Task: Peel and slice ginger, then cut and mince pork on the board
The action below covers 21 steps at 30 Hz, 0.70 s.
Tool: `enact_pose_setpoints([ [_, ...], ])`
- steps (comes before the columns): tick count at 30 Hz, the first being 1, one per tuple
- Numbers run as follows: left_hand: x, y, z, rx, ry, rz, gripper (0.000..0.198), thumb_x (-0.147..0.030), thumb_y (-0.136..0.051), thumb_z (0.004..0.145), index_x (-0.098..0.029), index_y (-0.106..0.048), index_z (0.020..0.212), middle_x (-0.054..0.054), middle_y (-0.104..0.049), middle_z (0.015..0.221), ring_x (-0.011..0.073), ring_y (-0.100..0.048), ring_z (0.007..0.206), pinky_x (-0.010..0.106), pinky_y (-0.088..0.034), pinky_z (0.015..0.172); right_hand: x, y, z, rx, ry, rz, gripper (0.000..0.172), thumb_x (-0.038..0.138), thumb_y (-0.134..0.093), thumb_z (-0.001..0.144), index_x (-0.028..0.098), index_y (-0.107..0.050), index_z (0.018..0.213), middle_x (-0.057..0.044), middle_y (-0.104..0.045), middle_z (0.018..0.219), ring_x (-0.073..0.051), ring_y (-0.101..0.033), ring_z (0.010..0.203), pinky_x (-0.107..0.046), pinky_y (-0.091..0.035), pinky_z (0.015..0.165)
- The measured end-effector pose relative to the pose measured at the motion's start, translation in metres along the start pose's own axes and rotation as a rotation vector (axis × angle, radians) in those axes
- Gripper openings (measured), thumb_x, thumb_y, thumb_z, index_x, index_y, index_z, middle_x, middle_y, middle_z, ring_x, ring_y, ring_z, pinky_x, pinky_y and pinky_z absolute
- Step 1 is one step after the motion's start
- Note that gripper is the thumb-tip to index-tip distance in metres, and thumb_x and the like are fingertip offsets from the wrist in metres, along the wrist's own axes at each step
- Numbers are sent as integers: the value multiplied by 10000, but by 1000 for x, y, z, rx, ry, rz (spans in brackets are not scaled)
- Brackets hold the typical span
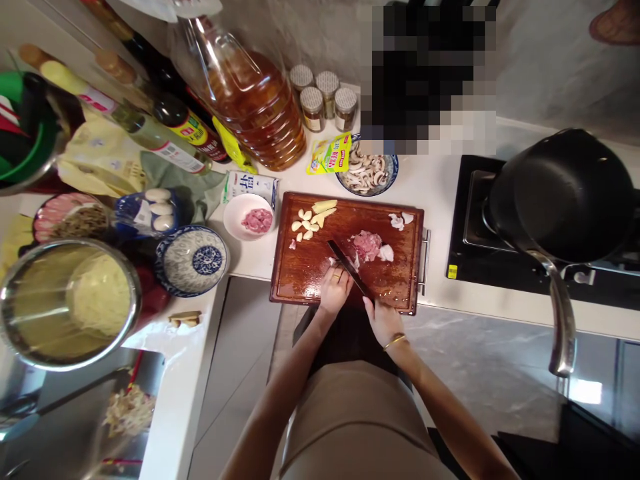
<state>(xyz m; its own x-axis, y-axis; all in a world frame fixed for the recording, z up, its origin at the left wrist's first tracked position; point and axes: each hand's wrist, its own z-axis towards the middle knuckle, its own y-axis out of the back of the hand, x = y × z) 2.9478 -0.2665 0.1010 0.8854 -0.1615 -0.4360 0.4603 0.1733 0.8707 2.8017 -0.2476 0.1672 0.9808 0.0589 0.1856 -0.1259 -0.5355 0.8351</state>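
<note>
My right hand [385, 320] grips a kitchen knife [345, 261] by its handle, the dark blade slanting across a wooden cutting board [310, 257]. To the left of the blade, my left hand [336, 288] has its fingers bent together, holding down a small pale piece of meat [333, 262] on the board. Just beyond the knife lies a mound of chopped pink meat [367, 245], with a whitish chunk of fat [386, 253] beside it. Peeled garlic cloves [302, 225] and pieces of ginger [324, 207] sit at the board's upper left. More pale scraps [400, 221] rest at its upper right.
A white bowl with meat [235, 220] stands left of the board; a bowl of sliced mushrooms [393, 175] is behind it. A black pan [560, 193] sits on the stove at right. Bottles, a large oil jug [250, 107], a patterned bowl [170, 267] and a steel pot [20, 320] crowd the left.
</note>
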Motion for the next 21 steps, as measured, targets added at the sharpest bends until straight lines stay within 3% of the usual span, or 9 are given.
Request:
enact_pose_setpoints([
  [5, -2, -1, 4, -27, 26, 43, 165, -230, -465, 824, -162, -613, 857, 104, -607, 900, 232, -550, 934, 385, -475, 825, 7, 4, 6, -7, -9, -31, 488, 434, -212, 925, 106, -572, 964, -139, -661, 718, -206, -649, 661, -274, -446, 599],
  [11, -3, -3, 5, -26, 55, 15, 189, -233, -441, 838, -158, -608, 884, 109, -602, 899, 226, -542, 959, 388, -458, 856, -10, -5, -9, -53, 13, -59, 491, 435, -213, 923, 112, -582, 934, -142, -661, 773, -209, -648, 671, -272, -445, 597],
  [18, -6, -2, 7, -38, 55, -5, 193, -240, -436, 844, -160, -609, 873, 101, -601, 945, 224, -533, 994, 379, -461, 866, 15, 10, 25, -20, -13, -28, 500, 453, -199, 923, 114, -565, 947, -142, -662, 743, -208, -652, 674, -276, -454, 602],
  [21, -5, -2, 9, -50, 81, 4, 196, -234, -435, 847, -156, -604, 905, 108, -600, 980, 220, -530, 1003, 374, -459, 875, 10, 7, 19, -24, -10, -29, 498, 452, -207, 922, 116, -575, 946, -138, -662, 746, -204, -651, 676, -283, -458, 623],
])
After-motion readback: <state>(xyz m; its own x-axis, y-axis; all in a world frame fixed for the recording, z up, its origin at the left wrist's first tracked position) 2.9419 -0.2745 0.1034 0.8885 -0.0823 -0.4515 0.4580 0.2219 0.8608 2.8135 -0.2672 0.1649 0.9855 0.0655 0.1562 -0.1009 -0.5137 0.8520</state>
